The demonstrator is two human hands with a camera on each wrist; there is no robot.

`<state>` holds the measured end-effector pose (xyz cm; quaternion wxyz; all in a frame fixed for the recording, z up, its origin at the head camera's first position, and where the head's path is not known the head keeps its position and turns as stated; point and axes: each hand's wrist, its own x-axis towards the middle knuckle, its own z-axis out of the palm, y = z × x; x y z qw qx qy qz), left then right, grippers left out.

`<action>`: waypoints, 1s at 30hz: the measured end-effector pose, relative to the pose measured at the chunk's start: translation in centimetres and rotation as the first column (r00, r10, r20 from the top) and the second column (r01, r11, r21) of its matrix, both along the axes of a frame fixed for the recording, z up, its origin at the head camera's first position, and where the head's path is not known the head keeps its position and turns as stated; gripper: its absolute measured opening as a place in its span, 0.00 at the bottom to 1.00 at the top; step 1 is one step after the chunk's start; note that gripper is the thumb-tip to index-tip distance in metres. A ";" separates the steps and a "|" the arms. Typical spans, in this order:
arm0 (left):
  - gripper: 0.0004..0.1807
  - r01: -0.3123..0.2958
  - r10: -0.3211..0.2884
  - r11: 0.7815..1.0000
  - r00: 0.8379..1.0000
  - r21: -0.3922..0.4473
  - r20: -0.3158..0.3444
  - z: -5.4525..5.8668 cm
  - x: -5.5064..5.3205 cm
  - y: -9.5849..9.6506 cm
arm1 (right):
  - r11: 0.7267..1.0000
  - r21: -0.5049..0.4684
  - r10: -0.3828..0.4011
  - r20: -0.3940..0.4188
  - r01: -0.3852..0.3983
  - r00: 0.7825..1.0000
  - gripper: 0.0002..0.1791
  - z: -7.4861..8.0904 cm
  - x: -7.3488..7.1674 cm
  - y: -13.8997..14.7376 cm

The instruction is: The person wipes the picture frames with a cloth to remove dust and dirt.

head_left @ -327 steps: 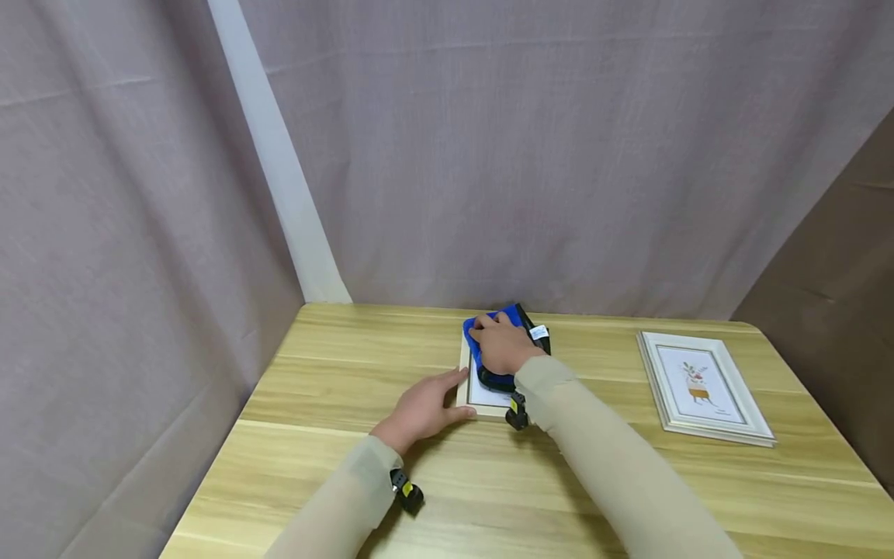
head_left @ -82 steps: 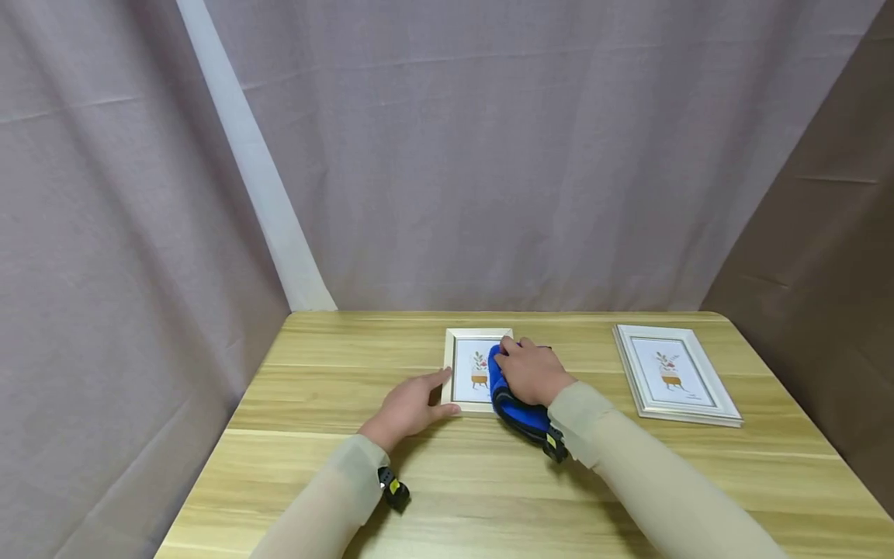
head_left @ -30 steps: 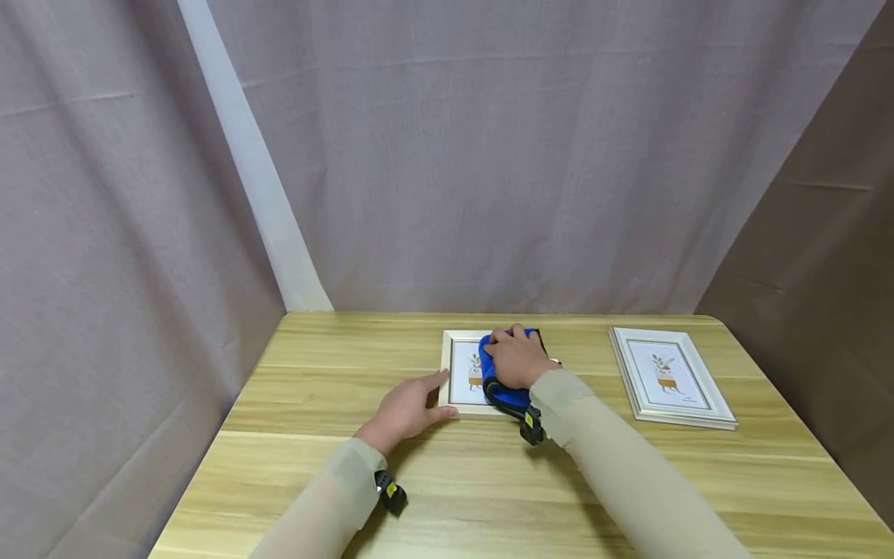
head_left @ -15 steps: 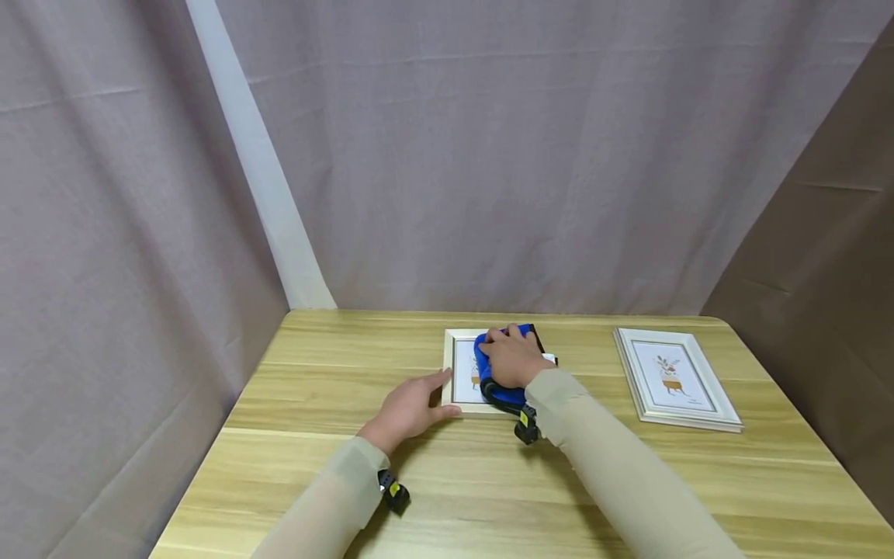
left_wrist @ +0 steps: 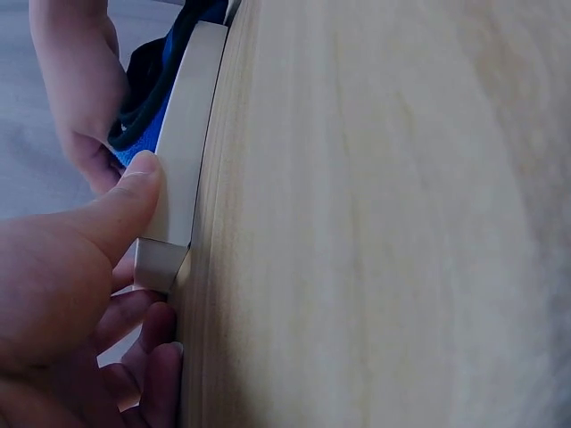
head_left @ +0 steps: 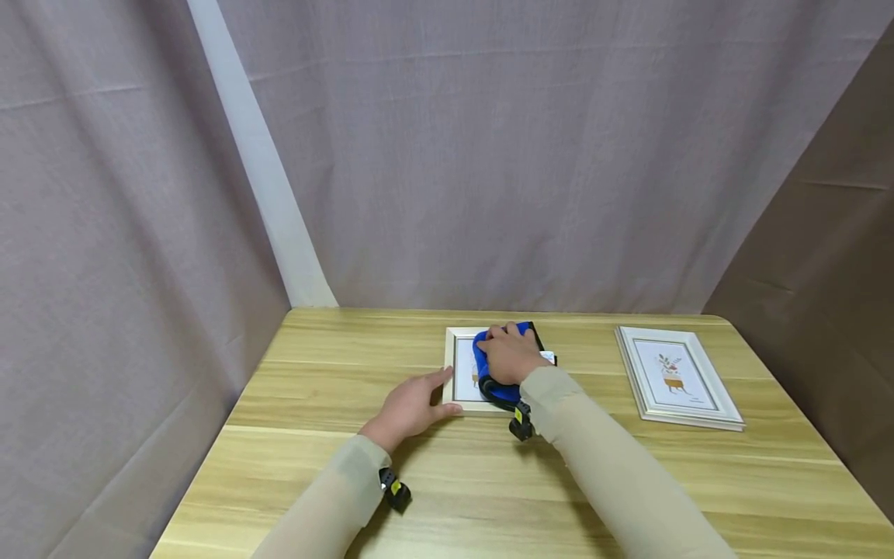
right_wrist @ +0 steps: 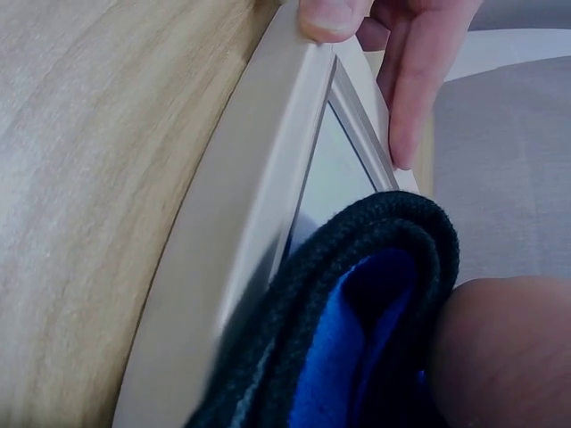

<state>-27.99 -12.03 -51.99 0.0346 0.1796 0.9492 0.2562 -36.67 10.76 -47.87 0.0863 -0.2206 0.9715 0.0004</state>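
A cream-rimmed picture frame lies flat on the wooden table, with a plant drawing partly covered by a folded blue cloth with black edging and a white tag. My left hand holds the frame's near left corner, thumb on the near side and fingers along the left side. In the left wrist view the thumb presses the frame's edge. My right hand grips the cloth from above with bent fingers and rests it on the right part of the frame. The cloth's black edge folds over in the right wrist view.
To the right lies a white picture frame with a similar plant drawing; its layered edge may be more than one frame. Grey curtains stand behind and left of the table, and a brown one on the right.
Since 2.7 s ago the right hand and cloth have moved left and away from me over the frame; in the last half second they shift only slightly. The left hand keeps its corner hold.
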 end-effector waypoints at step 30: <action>0.46 0.004 -0.005 0.999 0.999 -0.033 -0.032 -0.3 0.1 0.2 | 0.997 -0.073 0.015 -0.011 -0.016 1.000 0.28 0.3 -0.3 0.1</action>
